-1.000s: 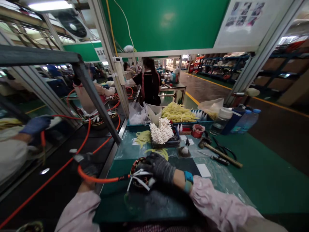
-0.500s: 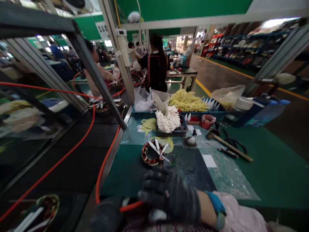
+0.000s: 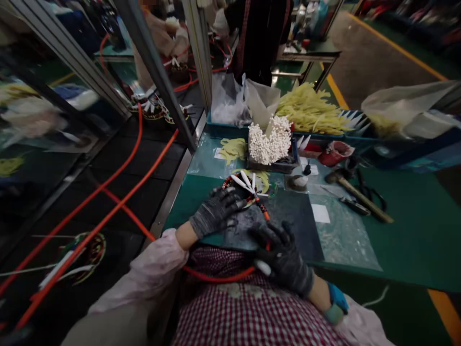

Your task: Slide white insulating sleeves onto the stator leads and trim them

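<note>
A wound wire ring (image 3: pixel 227 183), like a motor stator, lies on the bench with several white sleeves (image 3: pixel 242 182) sticking up from it. My left hand (image 3: pixel 216 214), in a dark grey glove, touches the near left side of the ring with its fingers spread. Close to my apron, my right hand (image 3: pixel 286 259), gloved too, curls over a red-orange hose (image 3: pixel 219 278). The hose shows on both sides of that hand. Beyond it, a dark and orange end piece (image 3: pixel 264 212) reaches up to the ring. My right palm is hidden.
Behind the ring stand a box of small white-tipped pieces (image 3: pixel 270 144) and a heap of yellow sleeves (image 3: pixel 309 110). To the right lie a hammer (image 3: pixel 363 199), a knife (image 3: pixel 355 205) and a red pot (image 3: pixel 334 154). A dark conveyor (image 3: pixel 129 259) carries another wound ring (image 3: pixel 90 254).
The view has tilted down. My left hand has come from low at the left up to the ring. The hose end now reaches the ring, with my right hand behind it.
</note>
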The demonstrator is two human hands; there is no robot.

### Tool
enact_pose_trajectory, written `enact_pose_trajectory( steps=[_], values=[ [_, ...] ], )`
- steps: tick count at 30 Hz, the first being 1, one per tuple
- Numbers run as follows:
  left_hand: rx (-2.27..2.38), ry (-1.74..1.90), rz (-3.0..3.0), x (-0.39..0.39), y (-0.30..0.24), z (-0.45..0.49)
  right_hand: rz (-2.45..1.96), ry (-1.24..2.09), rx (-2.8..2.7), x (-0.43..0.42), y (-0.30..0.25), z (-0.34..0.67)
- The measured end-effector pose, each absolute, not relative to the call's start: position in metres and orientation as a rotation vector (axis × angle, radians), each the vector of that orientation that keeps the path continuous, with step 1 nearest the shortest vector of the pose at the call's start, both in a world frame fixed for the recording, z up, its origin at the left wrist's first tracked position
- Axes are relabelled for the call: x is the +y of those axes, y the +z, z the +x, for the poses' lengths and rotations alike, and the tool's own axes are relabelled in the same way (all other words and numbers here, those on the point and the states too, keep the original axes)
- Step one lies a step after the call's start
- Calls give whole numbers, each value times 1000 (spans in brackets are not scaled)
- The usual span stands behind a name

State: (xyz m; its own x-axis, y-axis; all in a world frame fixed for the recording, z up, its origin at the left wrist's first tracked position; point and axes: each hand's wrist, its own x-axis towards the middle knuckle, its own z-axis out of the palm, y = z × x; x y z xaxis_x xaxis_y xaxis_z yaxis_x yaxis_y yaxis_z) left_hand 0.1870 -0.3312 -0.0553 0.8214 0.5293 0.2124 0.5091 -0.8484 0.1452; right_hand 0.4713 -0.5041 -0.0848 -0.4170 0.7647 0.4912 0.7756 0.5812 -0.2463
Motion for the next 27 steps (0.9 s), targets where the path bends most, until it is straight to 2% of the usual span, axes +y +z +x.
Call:
enact_pose_trajectory(
  steps=[5,10,14,20,27],
  values=[
    [1118,468,2957,-347,-61,213,-1414,-180,-2141,-497,-90,499],
    [829,673,3022,-362,-27,192,-1356,-245,-2089,-454,-78,497],
    [907,620,3038,-364,-11,169,-1237,-181,-2131,-417,-63,470],
    [1147,565,2924,-378,-29,168,-1157,-51,-2162,-398,-64,456],
    [888,577,2896,-363,-51,146,-1232,90,-1963,-421,-67,453]
  ],
)
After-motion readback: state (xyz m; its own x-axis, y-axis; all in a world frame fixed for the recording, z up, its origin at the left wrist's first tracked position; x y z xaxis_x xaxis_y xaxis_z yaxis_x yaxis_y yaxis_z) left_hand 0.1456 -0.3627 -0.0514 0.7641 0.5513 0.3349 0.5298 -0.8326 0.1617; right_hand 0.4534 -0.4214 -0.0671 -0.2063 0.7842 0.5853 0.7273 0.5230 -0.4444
